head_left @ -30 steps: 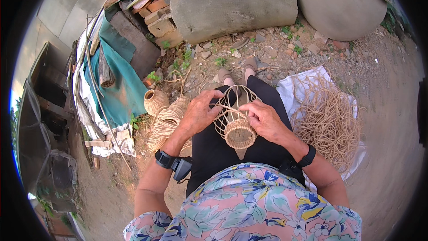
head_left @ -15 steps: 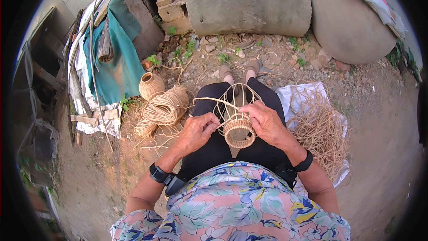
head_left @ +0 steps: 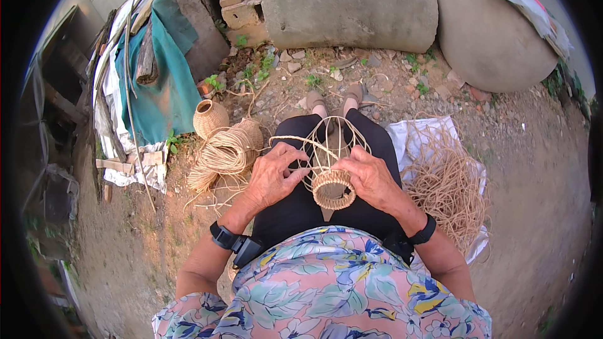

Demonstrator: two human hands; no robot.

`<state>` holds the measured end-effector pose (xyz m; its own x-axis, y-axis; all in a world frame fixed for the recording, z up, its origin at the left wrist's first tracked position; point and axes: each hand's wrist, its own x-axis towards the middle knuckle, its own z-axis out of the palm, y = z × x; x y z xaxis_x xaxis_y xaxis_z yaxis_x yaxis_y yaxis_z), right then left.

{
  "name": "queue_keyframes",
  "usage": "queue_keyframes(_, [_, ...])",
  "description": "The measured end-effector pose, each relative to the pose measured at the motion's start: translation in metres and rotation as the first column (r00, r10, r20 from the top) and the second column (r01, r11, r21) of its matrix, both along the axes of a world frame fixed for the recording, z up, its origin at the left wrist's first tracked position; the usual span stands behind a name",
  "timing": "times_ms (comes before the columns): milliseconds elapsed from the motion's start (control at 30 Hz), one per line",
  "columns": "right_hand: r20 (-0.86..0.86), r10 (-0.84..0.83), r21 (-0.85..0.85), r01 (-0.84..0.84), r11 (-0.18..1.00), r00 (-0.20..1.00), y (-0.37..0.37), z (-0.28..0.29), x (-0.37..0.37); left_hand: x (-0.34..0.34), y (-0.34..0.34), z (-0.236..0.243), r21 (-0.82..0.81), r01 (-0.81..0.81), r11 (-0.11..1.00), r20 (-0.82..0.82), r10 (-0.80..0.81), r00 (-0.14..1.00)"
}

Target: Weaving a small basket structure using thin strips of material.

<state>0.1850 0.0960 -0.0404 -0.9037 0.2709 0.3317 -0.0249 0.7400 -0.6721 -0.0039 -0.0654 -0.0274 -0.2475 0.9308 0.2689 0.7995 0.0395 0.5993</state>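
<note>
A partly woven basket (head_left: 333,199) sits over my lap between my knees. Its tight round rim faces me, and loose stakes arch away from it toward my feet. On the rim's right side, my right hand (head_left: 372,179) is closed, thumb and fingers pinching where the weave meets the stakes. To the left, my left hand (head_left: 274,176) has thumb and forefinger together on a thin strand at the rim's edge. One long cord (head_left: 295,139) loops across above the left hand to the basket. My curled fingers hide part of the strand's end.
On the ground at left lie a coil of cord (head_left: 220,158) and a finished narrow-necked basket (head_left: 210,117). A tangled heap of cord (head_left: 445,179) rests on a white sheet (head_left: 402,135) at right. Ahead stand a concrete cylinder (head_left: 350,11) and a teal cloth (head_left: 157,88).
My left hand has shifted slightly up and left, its fingers a little more raised. The right hand still grips the basket, which has moved slightly left in view.
</note>
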Motion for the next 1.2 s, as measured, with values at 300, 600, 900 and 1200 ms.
queue_keyframes(300, [-0.034, -0.189, -0.296, 0.171, 0.940, 0.981, -0.004, -0.013, 0.000, 0.018, 0.023, -0.002, 0.091, 0.155, 0.984, 0.034, -0.159, 0.987])
queue_keyframes(600, [-0.067, -0.014, -0.550, -0.025, 0.835, 0.998, 0.015, -0.012, 0.007, 0.016, 0.039, 0.020, 0.105, 0.114, 0.988, -0.099, -0.104, 0.990])
queue_keyframes(900, [-0.195, -0.119, -0.373, 0.038, 0.927, 0.974, 0.021, -0.026, 0.012, 0.007, 0.038, 0.014, 0.022, 0.134, 0.991, -0.060, -0.132, 0.989])
queue_keyframes(1200, [-0.087, -0.159, -0.232, 0.136, 0.963, 0.983, 0.014, -0.011, 0.000, -0.001, 0.035, 0.009, -0.036, 0.132, 0.991, 0.023, -0.132, 0.991])
